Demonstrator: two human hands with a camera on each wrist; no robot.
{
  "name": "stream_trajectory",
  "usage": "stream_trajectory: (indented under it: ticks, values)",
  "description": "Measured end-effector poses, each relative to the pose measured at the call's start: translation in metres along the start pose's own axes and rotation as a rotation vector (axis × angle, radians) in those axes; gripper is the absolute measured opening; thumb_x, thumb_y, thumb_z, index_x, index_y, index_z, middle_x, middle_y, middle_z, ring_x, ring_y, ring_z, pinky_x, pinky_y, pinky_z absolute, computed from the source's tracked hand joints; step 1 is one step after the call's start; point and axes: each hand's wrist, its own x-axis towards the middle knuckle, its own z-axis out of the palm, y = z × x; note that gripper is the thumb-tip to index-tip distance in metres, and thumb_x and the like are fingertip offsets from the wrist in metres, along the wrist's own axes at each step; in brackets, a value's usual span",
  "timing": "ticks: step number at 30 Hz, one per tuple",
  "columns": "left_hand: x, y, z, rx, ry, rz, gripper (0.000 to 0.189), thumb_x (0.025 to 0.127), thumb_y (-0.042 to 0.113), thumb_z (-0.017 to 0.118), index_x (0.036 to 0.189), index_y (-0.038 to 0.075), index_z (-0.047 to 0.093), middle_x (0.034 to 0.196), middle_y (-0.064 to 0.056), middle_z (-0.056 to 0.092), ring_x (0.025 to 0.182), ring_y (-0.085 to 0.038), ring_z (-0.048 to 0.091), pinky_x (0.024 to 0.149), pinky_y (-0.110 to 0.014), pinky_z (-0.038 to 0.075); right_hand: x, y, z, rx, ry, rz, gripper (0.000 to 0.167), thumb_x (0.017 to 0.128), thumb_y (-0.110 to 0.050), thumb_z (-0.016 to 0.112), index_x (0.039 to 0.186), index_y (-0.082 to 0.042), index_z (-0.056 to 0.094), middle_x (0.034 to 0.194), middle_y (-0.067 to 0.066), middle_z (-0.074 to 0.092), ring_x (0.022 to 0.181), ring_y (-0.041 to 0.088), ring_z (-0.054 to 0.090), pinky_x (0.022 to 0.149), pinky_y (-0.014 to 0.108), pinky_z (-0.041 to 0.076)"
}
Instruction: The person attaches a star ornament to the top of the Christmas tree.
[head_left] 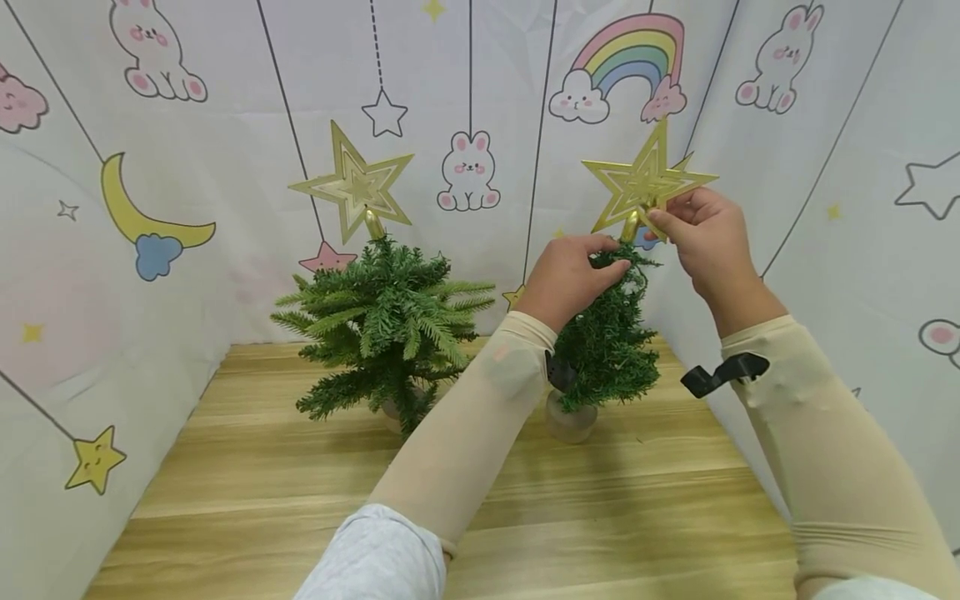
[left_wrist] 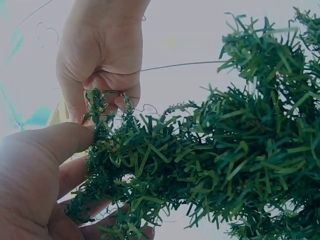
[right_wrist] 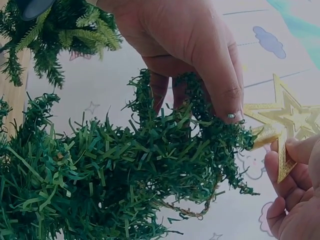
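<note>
A small green Christmas tree point(head_left: 611, 354) stands on the right of the table, a gold star topper point(head_left: 637, 177) at its tip. My left hand point(head_left: 573, 271) grips the tree's top just below the star, thumb on one side and fingers behind the branches, as the right wrist view shows. Between thumb and fingers, my right hand point(head_left: 708, 237) pinches a lower point of the star point(right_wrist: 299, 120). The topper's gold sleeve point(right_wrist: 265, 137) meets the tree tip, its lower end hidden by branches. Fingers of the left hand point(left_wrist: 30, 170) are partly covered by greenery in the left wrist view.
A second, bushier Christmas tree point(head_left: 397, 317) stands to the left, with its own gold star point(head_left: 358, 190) on top. The right tree's round base point(head_left: 572, 419) rests on the wooden table point(head_left: 247, 500). A printed cloth backdrop point(head_left: 247, 167) hangs close behind and along both sides.
</note>
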Motion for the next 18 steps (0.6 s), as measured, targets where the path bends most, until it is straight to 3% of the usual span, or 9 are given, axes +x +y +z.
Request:
stream_trajectory:
  ticks: [2,6,9,13,15,18]
  values:
    - [0.0,-0.001,0.0,0.01,0.004,0.009,0.037,0.101,0.044,0.068,0.134,0.027,0.072,0.108,0.009,0.078,0.065,-0.002,0.068,0.079,-0.022,0.056,0.001,-0.001,0.0,-0.065,0.009,0.011,0.016,0.097,-0.012,0.074,0.108,-0.001,0.072,0.091,-0.002,0.077,0.077,0.012,0.07,0.074,0.022,0.056]
    - [0.001,-0.002,-0.001,0.013,0.01,0.014,0.037,0.102,0.044,0.066,0.135,0.027,0.071,0.126,0.011,0.073,0.057,-0.002,0.066,0.086,-0.024,0.056,0.002,-0.001,0.001,-0.222,0.014,0.039,0.019,0.099,-0.022,0.072,0.108,-0.004,0.071,0.091,-0.011,0.075,0.077,0.006,0.069,0.075,0.021,0.05]
    - [0.0,-0.003,-0.002,0.024,0.005,0.013,0.038,0.103,0.044,0.063,0.137,0.027,0.07,0.14,0.011,0.065,0.051,-0.005,0.063,0.087,-0.025,0.057,0.003,-0.002,0.002,-0.273,0.012,0.054,0.024,0.1,-0.027,0.072,0.11,-0.006,0.072,0.09,-0.015,0.074,0.078,0.004,0.066,0.074,0.022,0.048]
    - [-0.002,-0.003,-0.003,0.047,-0.006,0.021,0.04,0.105,0.044,0.061,0.14,0.026,0.067,0.145,0.011,0.061,0.068,-0.004,0.07,0.094,-0.027,0.055,0.002,0.0,0.001,-0.285,0.002,0.069,0.033,0.099,-0.031,0.071,0.118,-0.003,0.072,0.091,-0.017,0.073,0.082,0.006,0.064,0.074,0.021,0.048]
    - [-0.005,-0.003,-0.003,0.053,-0.002,0.029,0.041,0.104,0.043,0.061,0.141,0.026,0.066,0.145,0.011,0.061,0.09,-0.002,0.072,0.099,-0.028,0.053,0.001,0.001,-0.001,-0.292,-0.012,0.076,0.04,0.1,-0.032,0.071,0.125,-0.001,0.07,0.095,-0.018,0.073,0.084,0.005,0.065,0.074,0.02,0.049]
    - [-0.015,0.001,-0.008,0.066,0.019,0.054,0.044,0.104,0.042,0.063,0.143,0.024,0.064,0.143,0.008,0.062,0.109,-0.007,0.07,0.102,-0.031,0.052,-0.001,0.005,-0.005,-0.303,-0.031,0.082,0.047,0.1,-0.033,0.069,0.134,-0.001,0.066,0.101,-0.018,0.072,0.087,0.004,0.066,0.075,0.019,0.049]
